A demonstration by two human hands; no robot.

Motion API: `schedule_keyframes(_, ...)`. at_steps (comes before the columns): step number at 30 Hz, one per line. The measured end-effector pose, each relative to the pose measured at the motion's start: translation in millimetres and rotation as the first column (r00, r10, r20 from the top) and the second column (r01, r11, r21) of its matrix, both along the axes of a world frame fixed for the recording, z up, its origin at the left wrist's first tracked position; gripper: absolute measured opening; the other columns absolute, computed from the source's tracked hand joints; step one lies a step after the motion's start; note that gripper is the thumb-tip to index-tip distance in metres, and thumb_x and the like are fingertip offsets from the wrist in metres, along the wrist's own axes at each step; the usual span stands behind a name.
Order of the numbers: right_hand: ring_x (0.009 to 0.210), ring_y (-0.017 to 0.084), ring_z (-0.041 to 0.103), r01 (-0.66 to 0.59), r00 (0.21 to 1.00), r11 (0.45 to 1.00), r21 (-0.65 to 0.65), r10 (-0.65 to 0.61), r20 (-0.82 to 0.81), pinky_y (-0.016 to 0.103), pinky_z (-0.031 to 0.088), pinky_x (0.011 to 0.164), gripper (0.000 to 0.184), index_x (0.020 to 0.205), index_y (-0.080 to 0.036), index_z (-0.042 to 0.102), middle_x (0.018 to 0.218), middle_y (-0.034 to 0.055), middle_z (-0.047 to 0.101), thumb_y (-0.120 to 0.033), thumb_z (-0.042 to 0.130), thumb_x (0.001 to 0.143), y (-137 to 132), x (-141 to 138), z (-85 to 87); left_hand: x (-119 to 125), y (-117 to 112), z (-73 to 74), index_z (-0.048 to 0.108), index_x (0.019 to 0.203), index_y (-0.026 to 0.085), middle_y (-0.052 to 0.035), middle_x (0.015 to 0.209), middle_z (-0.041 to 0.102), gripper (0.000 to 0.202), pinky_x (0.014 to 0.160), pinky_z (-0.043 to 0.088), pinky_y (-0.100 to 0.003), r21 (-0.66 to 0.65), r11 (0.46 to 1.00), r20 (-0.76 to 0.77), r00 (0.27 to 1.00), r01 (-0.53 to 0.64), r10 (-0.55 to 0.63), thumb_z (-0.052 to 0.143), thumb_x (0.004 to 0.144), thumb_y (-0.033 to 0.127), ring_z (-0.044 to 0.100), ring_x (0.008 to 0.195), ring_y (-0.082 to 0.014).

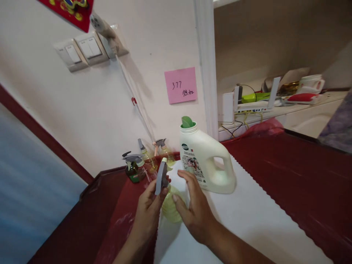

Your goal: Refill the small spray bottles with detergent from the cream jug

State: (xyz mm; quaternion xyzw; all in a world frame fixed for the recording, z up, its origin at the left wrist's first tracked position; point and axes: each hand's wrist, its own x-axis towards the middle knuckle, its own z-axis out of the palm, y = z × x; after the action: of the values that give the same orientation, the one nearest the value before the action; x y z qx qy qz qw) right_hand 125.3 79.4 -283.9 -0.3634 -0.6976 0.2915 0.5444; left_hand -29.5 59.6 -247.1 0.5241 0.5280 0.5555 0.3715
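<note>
A round, ribbed spray bottle [172, 209] of pale yellow-green stands on the white sheet, its grey trigger head pointing up with a pale nozzle. My left hand [150, 203] is closed around the trigger head and neck. On the other side, my right hand [195, 209] is open, fingers stretched forward and the thumb at the bottle's side; whether it presses on the bottle I cannot tell. Just behind my right hand stands a large pale green detergent jug [205, 161] with a handle, and a green piece shows in its uncapped mouth.
Several other spray bottles [148, 159] and a dark green pump bottle [132, 172] stand against the wall at the left. The white sheet [247, 220] lies over a dark red table [277, 176]. A white router [251, 106] sits on the shelf. A pink note [180, 85] hangs on the wall.
</note>
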Motion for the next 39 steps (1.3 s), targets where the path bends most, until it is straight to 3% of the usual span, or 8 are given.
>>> schedule_keyframes(3, 0.144, 0.024, 0.042, 0.028, 0.998, 0.966, 0.255, -0.043, 0.052, 0.051, 0.035, 0.12, 0.046, 0.142, -0.025, 0.045, 0.15, 0.0103, 0.05, -0.019, 0.049, 0.097, 10.8, 9.4, 33.6, 0.3, -0.4, -2.8, 0.074, 0.115, 0.022, -0.0079, 0.11, 0.076, 0.038, 0.09, 0.051, -0.035, 0.02, 0.999, 0.021, 0.999, 0.041, -0.042, 0.075, 0.086, 0.047, 0.068, 0.099, -0.0258)
schedule_keyframes(7, 0.154, 0.031, 0.026, -0.271, 0.856, 0.882, 0.385, 0.037, 0.516, 0.061, 0.026, 0.121, 0.057, 0.14, -0.03, 0.056, 0.159, 0.0057, 0.045, -0.006, 0.059, 0.089, 35.3, 16.5, 83.7, -0.9, 1.8, -9.1, 0.073, 0.118, 0.022, -0.0055, 0.103, 0.075, 0.036, 0.081, 0.05, -0.031, 0.052, 0.998, -0.01, 0.999, 0.04, -0.039, 0.073, 0.089, 0.045, 0.065, 0.086, -0.0211)
schedule_keyframes(12, 0.122, 0.032, 0.061, -0.364, 0.647, 0.854, 0.371, -0.055, 0.76, 0.066, 0.033, 0.111, 0.012, 0.101, -0.023, 0.074, 0.115, 0.0089, 0.073, -0.021, 0.072, 0.09, 48.4, 11.9, 112.6, -1.3, 3.4, -12.6, 0.075, 0.104, 0.02, -0.0061, 0.104, 0.075, 0.032, 0.09, 0.048, -0.031, 0.074, 0.997, 0.042, 0.998, 0.037, -0.04, 0.076, 0.086, 0.046, 0.064, 0.099, -0.0226)
schedule_keyframes(17, 0.091, 0.029, 0.072, -0.309, 0.541, 0.917, 0.254, -0.05, 0.839, 0.045, 0.052, 0.083, 0.014, 0.099, -0.019, 0.072, 0.094, 0.0076, 0.077, -0.03, 0.071, 0.091, 39.6, 2.3, 120.0, 4.1, 2.3, -8.0, 0.072, 0.094, 0.02, -0.0065, 0.098, 0.074, 0.034, 0.087, 0.052, -0.033, 0.07, 0.996, 0.164, 0.985, 0.05, -0.061, 0.082, 0.078, 0.048, 0.066, 0.094, -0.023)
schedule_keyframes(20, 0.085, 0.028, 0.074, -0.262, 0.544, 0.939, 0.225, -0.048, 0.837, 0.037, 0.053, 0.07, 0.017, 0.103, -0.019, 0.071, 0.098, 0.0083, 0.077, -0.028, 0.072, 0.089, 35.6, -0.3, 118.6, 8.8, 5.2, -8.2, 0.067, 0.107, 0.022, -0.005, 0.103, 0.073, 0.047, 0.09, 0.052, -0.032, 0.11, 0.993, 0.228, 0.972, 0.031, -0.056, 0.09, 0.07, 0.039, 0.066, 0.1, -0.0226)
schedule_keyframes(26, 0.085, 0.027, 0.074, -0.254, 0.559, 0.944, 0.209, -0.033, 0.828, 0.034, 0.049, 0.063, 0.014, 0.104, -0.018, 0.07, 0.098, 0.0082, 0.077, -0.026, 0.066, 0.093, 33.6, 3.7, 117.5, 14.6, 11.6, -10.9, 0.064, 0.093, 0.02, -0.0005, 0.089, 0.072, 0.042, 0.074, 0.051, -0.024, 0.113, 0.987, 0.207, 0.974, -0.118, 0.092, 0.093, 0.065, 0.032, 0.066, 0.085, -0.0172)
schedule_keyframes(34, 0.088, 0.028, 0.074, -0.258, 0.554, 0.95, 0.177, -0.005, 0.833, 0.033, 0.048, 0.065, 0.016, 0.106, -0.019, 0.069, 0.103, 0.0075, 0.076, -0.028, 0.064, 0.094, 33.9, 6.2, 120.7, -21.8, 14.0, -18.1, 0.071, 0.079, 0.017, -0.0029, 0.077, 0.07, 0.037, 0.071, 0.048, -0.027, 0.0, 0.993, 0.145, 0.982, 0.12, -0.119, 0.085, 0.075, 0.051, 0.061, 0.075, -0.0176)
schedule_keyframes(39, 0.086, 0.026, 0.073, -0.257, 0.564, 0.947, 0.191, -0.013, 0.826, 0.033, 0.048, 0.064, 0.016, 0.105, -0.02, 0.069, 0.1, 0.0066, 0.076, -0.028, 0.066, 0.092, 35.1, 5.3, 117.2, -15.7, 16.1, -13.5, 0.071, 0.096, 0.019, -0.0062, 0.095, 0.072, 0.042, 0.084, 0.048, -0.032, -0.009, 0.982, 0.158, 0.97, 0.191, -0.187, 0.089, 0.071, 0.048, 0.064, 0.098, -0.0258)
